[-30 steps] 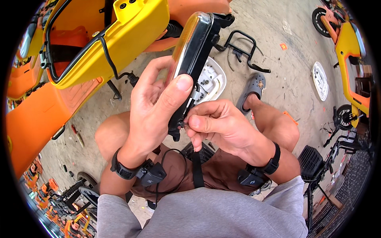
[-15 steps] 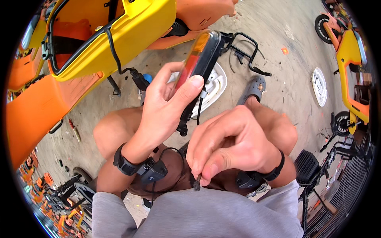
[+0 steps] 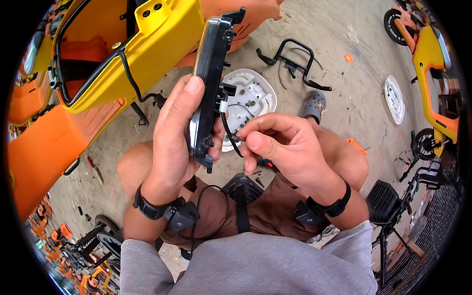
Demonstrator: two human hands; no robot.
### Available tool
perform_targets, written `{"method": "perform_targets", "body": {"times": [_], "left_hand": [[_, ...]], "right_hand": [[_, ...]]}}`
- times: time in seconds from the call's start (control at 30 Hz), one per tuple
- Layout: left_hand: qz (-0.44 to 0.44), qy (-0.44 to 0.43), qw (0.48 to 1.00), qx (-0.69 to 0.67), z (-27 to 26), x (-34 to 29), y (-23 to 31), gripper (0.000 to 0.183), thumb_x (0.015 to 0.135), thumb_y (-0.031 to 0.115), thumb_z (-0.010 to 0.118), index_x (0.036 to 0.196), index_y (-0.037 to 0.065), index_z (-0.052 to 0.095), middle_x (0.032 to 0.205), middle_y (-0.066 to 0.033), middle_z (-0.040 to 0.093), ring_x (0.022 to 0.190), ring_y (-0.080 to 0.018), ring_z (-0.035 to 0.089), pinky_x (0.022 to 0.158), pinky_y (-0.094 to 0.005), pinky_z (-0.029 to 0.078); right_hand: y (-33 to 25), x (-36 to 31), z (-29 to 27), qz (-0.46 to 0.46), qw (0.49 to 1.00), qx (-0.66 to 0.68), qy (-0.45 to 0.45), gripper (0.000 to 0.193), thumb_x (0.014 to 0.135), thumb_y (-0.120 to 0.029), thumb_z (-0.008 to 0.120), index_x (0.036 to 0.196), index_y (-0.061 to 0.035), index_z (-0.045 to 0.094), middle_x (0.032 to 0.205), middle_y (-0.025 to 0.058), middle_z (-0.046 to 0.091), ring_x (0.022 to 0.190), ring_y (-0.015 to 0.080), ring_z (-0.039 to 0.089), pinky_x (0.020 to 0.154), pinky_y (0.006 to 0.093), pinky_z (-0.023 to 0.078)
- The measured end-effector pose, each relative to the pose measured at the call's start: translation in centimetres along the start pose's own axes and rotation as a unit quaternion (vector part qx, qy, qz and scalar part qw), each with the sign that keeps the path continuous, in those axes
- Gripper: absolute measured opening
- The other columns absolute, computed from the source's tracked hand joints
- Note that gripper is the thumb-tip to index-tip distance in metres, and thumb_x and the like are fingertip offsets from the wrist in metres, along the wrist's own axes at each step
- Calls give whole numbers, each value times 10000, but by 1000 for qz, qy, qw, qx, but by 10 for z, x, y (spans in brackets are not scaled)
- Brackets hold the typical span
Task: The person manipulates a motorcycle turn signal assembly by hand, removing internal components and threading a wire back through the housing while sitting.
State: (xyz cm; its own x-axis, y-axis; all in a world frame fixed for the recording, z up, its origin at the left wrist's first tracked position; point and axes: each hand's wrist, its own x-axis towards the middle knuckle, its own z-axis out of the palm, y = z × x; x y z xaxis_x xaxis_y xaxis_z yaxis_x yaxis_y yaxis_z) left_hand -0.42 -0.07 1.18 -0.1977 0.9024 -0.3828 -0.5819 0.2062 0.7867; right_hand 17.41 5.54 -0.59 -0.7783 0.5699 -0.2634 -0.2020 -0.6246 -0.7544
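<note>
Held upright in front of me is a long tail light, its black back housing turned toward my right and its clear lens edge to the left. My left hand is closed around it, thumb on the near side and fingers behind. A short black cable with a white tag hangs from the housing. My right hand pinches a small dark screw between thumb and forefinger, right beside the cable. Whether the screw touches the housing or cable, I cannot tell. Wrist straps with small black devices sit on both my wrists.
A white plastic cover with small fasteners lies on the floor beyond my hands. Past it is a black tube bracket. A yellow-orange scooter body stands at the left. Another white cover and a yellow scooter are at the right.
The tail light has turned so its black back shows instead of its orange-red lens, and it sits further left. My right hand has moved up and away from my body, bringing the screw beside the cable.
</note>
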Motion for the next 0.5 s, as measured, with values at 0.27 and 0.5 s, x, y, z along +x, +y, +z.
{"method": "perform_targets", "body": {"times": [0.27,0.5], "left_hand": [[-37,-1,999,-19,-5,0,5,537,1010,477,353,1259,17,470,713,-87,541,389,-128,468,328,-244,349],[-41,-12,999,-29,-7,-3,7,557,1020,474,306,1256,-11,447,691,-94,512,371,-134,449,309,-244,327]], "right_hand": [[-3,0,-3,-27,999,-17,-37,205,992,-101,516,1107,45,605,946,105,658,795,144,639,718,282,535],[-2,3,-2,-49,996,-56,-56,228,982,-76,513,1174,33,570,942,100,654,788,143,628,719,276,524]]}}
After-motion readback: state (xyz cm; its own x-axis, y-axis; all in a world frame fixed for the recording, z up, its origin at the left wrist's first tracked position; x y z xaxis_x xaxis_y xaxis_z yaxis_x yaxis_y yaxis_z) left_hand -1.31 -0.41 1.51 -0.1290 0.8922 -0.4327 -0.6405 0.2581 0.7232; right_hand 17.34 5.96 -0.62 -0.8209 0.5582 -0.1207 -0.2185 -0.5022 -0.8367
